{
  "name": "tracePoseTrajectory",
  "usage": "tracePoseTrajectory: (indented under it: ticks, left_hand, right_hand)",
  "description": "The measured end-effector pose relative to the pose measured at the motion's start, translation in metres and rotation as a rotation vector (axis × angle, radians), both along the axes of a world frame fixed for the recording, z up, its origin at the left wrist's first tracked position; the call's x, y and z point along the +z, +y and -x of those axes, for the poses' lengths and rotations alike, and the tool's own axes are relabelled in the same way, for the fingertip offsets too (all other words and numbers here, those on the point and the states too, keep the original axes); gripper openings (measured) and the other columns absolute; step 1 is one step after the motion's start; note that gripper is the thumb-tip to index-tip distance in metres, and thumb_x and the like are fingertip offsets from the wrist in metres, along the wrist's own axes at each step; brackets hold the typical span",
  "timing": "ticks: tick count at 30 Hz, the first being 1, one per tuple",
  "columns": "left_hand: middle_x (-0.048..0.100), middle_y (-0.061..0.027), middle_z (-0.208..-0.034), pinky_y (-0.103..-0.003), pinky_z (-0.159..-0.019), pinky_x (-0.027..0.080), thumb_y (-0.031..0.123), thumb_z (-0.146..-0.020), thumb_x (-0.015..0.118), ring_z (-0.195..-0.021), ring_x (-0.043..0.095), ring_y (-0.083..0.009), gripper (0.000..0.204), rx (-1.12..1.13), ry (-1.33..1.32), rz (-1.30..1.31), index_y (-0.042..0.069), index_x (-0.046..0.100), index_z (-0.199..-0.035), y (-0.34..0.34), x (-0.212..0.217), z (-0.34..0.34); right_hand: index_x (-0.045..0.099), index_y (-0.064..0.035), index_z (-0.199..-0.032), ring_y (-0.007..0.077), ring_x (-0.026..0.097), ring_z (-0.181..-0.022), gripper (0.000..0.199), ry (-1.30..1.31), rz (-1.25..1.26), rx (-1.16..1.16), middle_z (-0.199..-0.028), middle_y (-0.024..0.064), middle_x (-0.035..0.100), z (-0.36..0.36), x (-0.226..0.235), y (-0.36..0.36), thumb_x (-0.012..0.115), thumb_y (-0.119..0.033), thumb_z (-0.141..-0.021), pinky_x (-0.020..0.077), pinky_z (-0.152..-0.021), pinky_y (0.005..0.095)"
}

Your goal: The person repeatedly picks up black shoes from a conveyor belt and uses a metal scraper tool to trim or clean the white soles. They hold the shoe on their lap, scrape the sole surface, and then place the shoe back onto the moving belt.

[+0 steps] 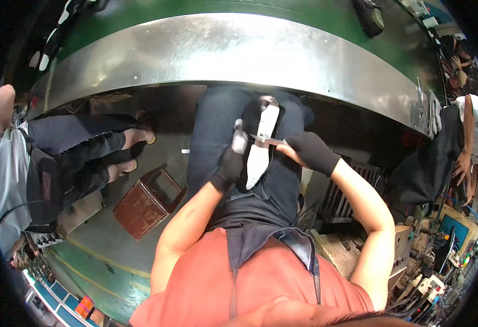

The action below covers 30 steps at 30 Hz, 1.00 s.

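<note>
A black shoe with a white sole (pixel 260 143) lies sole-up on my lap, over dark trousers. My left hand (pixel 232 161), in a black glove with a pale fingertip, grips the shoe along its left side. My right hand (pixel 309 152), also in a black glove, holds a small thin metal tool (pixel 266 140) whose tip rests on the white sole near its middle. Both forearms are bare and come in from the lower edge. I wear an orange-red top and a dark apron.
A curved steel-edged green conveyor table (pixel 239 52) runs across the top, with a dark shoe (pixel 370 16) on it. A rusty brown stool (pixel 147 201) stands on the floor at left. Seated people are at far left (pixel 59 158) and far right (pixel 467 141). Cluttered equipment (pixel 446 234) fills the lower right.
</note>
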State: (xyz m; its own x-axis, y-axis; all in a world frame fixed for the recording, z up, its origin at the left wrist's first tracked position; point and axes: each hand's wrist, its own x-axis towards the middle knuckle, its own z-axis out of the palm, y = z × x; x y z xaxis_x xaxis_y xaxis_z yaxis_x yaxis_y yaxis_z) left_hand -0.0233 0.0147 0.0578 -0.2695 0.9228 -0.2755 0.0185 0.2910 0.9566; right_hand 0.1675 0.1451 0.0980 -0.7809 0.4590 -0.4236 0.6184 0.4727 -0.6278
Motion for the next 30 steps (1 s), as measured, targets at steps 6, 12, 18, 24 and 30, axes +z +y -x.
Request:
tracePoseTrajectory:
  ticks: [6,12,18,24,30]
  left_hand:
    - [0.042,-0.0288,-0.139,-0.04,-0.101,0.039,0.026,-0.101,0.038,-0.126,0.047,-0.0368,0.052,-0.141,0.311,0.131,-0.003,0.028,-0.143,0.02,-0.016,-0.001]
    - [0.042,-0.0293,-0.137,-0.039,-0.102,0.038,0.024,-0.092,0.056,-0.125,0.046,-0.0392,0.071,-0.078,0.342,-0.155,-0.004,0.018,-0.145,0.008,-0.059,0.014]
    - [0.048,-0.016,-0.135,-0.033,-0.101,0.041,0.039,-0.099,0.042,-0.121,0.05,-0.0266,0.06,0.005,-0.603,0.096,-0.002,0.032,-0.142,-0.06,-0.041,-0.009]
    - [0.066,-0.0161,-0.097,-0.037,-0.081,0.05,0.03,-0.097,0.047,-0.09,0.064,-0.025,0.038,0.27,0.087,0.081,-0.002,0.056,-0.115,-0.097,-0.145,-0.041]
    - [0.057,-0.0182,-0.116,-0.037,-0.091,0.046,0.032,-0.076,0.076,-0.107,0.057,-0.0258,0.069,0.106,-0.48,-0.095,0.001,0.043,-0.128,-0.085,-0.133,-0.03]
  right_hand:
    - [0.063,0.0038,-0.075,0.0252,0.066,-0.059,0.057,-0.319,0.149,0.209,-0.062,0.0156,0.062,0.005,0.045,0.032,0.049,-0.047,-0.096,0.0496,-0.056,0.0382]
    - [0.062,-0.0016,-0.079,0.0403,0.061,-0.068,0.04,0.212,-0.248,0.137,-0.072,0.0234,0.06,0.05,0.122,-0.016,0.053,-0.037,-0.094,0.0478,-0.061,0.0457]
    - [0.058,0.0026,-0.094,0.0409,0.059,-0.071,0.037,0.009,0.274,-0.177,-0.079,0.0247,0.061,-0.013,0.01,-0.068,0.048,-0.032,-0.099,0.0458,-0.065,0.042]
    - [0.061,0.0011,-0.093,0.0384,0.061,-0.07,0.04,-0.061,0.53,-0.375,-0.079,0.0235,0.062,-0.027,0.0,-0.102,0.048,-0.036,-0.098,0.0463,-0.065,0.0407]
    - [0.062,-0.0017,-0.089,0.0365,0.06,-0.075,0.024,0.275,0.0,0.06,-0.08,0.0194,0.061,0.022,0.073,-0.088,0.057,-0.025,-0.093,0.0459,-0.064,0.0421]
